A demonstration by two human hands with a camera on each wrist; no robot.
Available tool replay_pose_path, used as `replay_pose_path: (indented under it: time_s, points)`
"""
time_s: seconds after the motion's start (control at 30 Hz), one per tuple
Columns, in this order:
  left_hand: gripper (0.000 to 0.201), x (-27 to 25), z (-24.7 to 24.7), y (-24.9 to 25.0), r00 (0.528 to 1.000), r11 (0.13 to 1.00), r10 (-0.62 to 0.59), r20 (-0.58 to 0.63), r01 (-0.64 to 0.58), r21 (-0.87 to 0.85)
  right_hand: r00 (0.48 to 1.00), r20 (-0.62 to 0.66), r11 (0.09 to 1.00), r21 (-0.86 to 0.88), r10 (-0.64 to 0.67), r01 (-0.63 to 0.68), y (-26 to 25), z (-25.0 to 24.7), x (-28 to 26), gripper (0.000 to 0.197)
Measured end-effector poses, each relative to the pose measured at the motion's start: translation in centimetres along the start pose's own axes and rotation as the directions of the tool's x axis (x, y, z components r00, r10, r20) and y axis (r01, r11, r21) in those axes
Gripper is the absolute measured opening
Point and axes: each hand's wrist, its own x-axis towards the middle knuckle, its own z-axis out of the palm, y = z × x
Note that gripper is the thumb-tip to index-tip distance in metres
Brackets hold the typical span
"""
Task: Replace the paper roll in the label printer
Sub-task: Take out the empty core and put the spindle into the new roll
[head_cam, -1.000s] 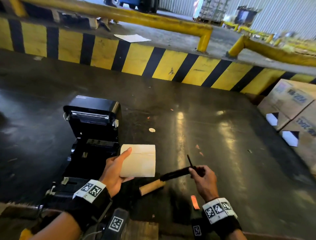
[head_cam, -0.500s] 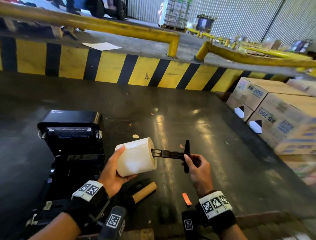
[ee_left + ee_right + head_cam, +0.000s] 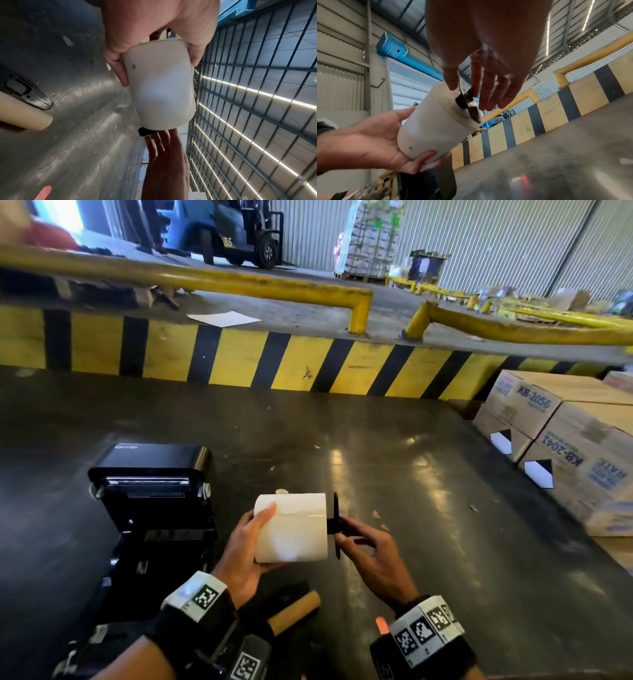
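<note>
My left hand [image 3: 255,541] grips a white paper roll [image 3: 291,529] from its left end, thumb on top, and holds it level above the dark table. A black spindle [image 3: 336,525] sits inside the roll, its flange against the right end. My right hand [image 3: 346,534] pinches the stub that sticks out. The right wrist view shows the spindle [image 3: 467,102] between thumb and fingers at the end of the roll [image 3: 435,121]. The black label printer [image 3: 150,474] stands open to the left. An empty cardboard core [image 3: 294,611] lies below my hands.
Stacked cardboard boxes [image 3: 565,446] line the table's right side. A yellow-and-black striped kerb [image 3: 239,357] runs along the back, with a yellow rail [image 3: 205,278] above it. An orange scrap [image 3: 381,625] lies by my right wrist. Bare dark table [image 3: 428,474] stretches to the right.
My right hand lifted the black spindle off the table and pushed it leftward into the roll until its flange met the end. My left hand turned the roll level.
</note>
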Motion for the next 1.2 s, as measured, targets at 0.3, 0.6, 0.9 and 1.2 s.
replay_pose_path:
  time_s: [0.3, 0.6, 0.9, 1.2]
  points:
    - [0.081, 2.6, 2.9, -0.5, 0.991, 0.999, 0.045, -0.128, -0.044, 0.012, 0.975, 0.22, 0.978, 0.2, 0.016, -0.061, 2.2, -1.5, 3.6, 0.051]
    - [0.09, 3.4, 5.0, -1.7, 0.972, 0.997, 0.054, -0.227, -0.039, 0.068, 0.952, 0.279, 0.858, 0.453, 0.122, -0.243, 1.1, 0.5, 4.4, 0.089]
    - [0.05, 3.8, 3.1, -2.3, 0.98, 0.946, -0.09, -0.176, 0.14, 0.293, 0.874, 0.271, 0.642, 0.596, 0.404, -0.482, 4.0, 1.2, 4.8, 0.032]
    - [0.01, 8.2, -3.2, -6.4, 0.973, 0.115, 0.106, -0.207, 0.195, 0.974, 0.812, 0.284, 0.588, 0.574, 0.511, -0.57, 6.2, 0.1, 4.8, 0.034]
